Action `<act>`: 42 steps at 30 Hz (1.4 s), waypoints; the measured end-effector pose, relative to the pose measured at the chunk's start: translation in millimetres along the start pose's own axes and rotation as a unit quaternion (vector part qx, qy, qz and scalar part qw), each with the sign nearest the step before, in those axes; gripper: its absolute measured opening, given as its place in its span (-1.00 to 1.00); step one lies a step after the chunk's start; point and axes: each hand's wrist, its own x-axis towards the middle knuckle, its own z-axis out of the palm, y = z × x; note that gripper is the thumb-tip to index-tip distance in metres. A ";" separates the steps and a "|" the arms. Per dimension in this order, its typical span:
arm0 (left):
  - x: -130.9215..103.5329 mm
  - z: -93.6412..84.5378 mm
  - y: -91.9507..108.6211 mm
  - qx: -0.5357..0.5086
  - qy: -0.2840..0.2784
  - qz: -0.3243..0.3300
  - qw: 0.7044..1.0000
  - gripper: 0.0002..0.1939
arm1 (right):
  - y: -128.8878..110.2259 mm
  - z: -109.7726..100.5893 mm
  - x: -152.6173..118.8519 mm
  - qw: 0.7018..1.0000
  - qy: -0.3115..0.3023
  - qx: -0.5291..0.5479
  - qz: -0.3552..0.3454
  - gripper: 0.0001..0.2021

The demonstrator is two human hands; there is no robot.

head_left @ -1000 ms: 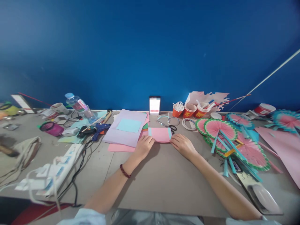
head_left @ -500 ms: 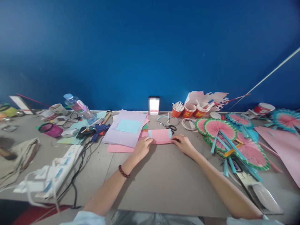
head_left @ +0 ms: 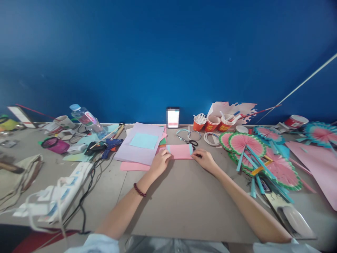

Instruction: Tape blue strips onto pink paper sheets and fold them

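Between my two hands lies a pink paper strip [head_left: 180, 151] with pale blue bands at its left and right ends. My left hand [head_left: 161, 161] pinches its near left corner, fingers closed. At the near right corner my right hand [head_left: 204, 157] has thumb and finger closed on the same paper. Just behind the strip's right end lie scissors [head_left: 194, 142] with black handles. To the left, a lilac sheet [head_left: 123, 151] rests on pink paper, and a smaller light blue sheet [head_left: 144, 140] lies on top.
A phone [head_left: 173, 118] leans against the blue wall. Red paper cups [head_left: 212, 124] and a tape roll [head_left: 211, 139] stand right of it. Watermelon-patterned paper fans [head_left: 279, 168] crowd the right. Leftward are a glue gun [head_left: 110, 146], a bottle [head_left: 88, 119] and a power strip [head_left: 70, 189].
The pink strip's near edge has shifted slightly away from me, and it looks a little shorter front to back. Both hands keep their hold at its near corners.
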 end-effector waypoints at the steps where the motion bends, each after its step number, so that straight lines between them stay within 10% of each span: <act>1: 0.0 -0.3 0.1 0.005 -0.002 0.008 1.000 -0.81 | 0.2 -0.2 -0.6 1.000 0.000 0.001 -0.001 -0.83; 26: -1.9 0.0 5.3 0.211 -0.006 0.138 0.968 -0.74 | 2.0 -2.3 -13.5 0.931 -0.031 -0.297 -0.210 -0.77; 42: -4.6 5.9 16.6 0.252 -0.014 0.115 0.961 -0.74 | -19.3 6.2 -23.9 0.897 -0.062 -0.410 -0.152 -0.86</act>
